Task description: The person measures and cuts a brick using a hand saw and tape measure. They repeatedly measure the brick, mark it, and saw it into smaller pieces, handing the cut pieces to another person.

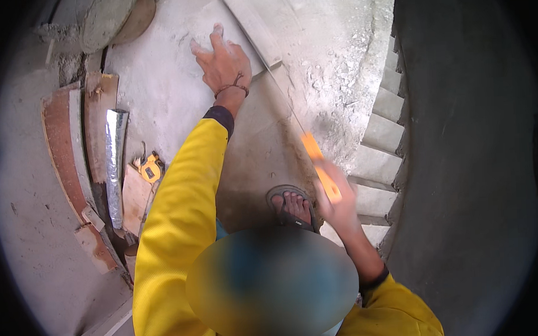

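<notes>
My right hand (336,195) is closed round the orange handle of a handsaw (311,149) and is a little smeared by motion. The saw's thin blade runs away from me, seen nearly edge-on, along a pale, dusty board (257,35). Across the blade, to the left, my left hand (225,64) presses on the board's dusty top with fingers spread, holding nothing. A dark cord bracelet circles that wrist. How deep the blade sits in the board cannot be made out.
At left lie a yellow tape measure (151,168), a silvery foil-wrapped strip (115,167) and wooden offcuts (62,145). A round slab (110,22) stands at the far left. Concrete steps (375,161) edge the right side. My sandalled foot (293,205) is close to the saw handle.
</notes>
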The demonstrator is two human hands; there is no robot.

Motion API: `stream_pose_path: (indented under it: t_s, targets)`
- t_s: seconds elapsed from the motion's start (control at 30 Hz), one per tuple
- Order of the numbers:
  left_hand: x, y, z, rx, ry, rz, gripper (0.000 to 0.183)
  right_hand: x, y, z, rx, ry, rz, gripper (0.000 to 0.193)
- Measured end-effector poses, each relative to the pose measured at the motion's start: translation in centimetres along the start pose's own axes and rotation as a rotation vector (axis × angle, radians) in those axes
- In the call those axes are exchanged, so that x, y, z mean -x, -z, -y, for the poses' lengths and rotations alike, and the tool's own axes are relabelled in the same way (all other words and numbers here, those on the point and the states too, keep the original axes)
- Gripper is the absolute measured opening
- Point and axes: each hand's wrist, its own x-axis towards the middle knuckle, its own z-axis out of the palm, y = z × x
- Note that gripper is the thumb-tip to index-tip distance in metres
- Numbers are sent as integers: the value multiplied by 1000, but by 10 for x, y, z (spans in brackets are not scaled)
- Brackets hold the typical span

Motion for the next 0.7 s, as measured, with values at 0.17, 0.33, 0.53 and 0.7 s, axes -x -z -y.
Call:
stream_pose_path:
  t_s: [0.17,0.33,0.53,0.7]
  targets:
    - [9,-9,6,0,-96,8,52,-3,8,10,307,122,50,34]
    - [7,-9,-1,-4,-17,41,52,-120,-28,20,-172,-18,-88,34]
    - [-1,-8,1,28,-40,7,52,78,40,2,79,-71,25,33]
    - [4,-9,5,40,-82,10,53,-87,-35,8,-24,-62,-77,24]
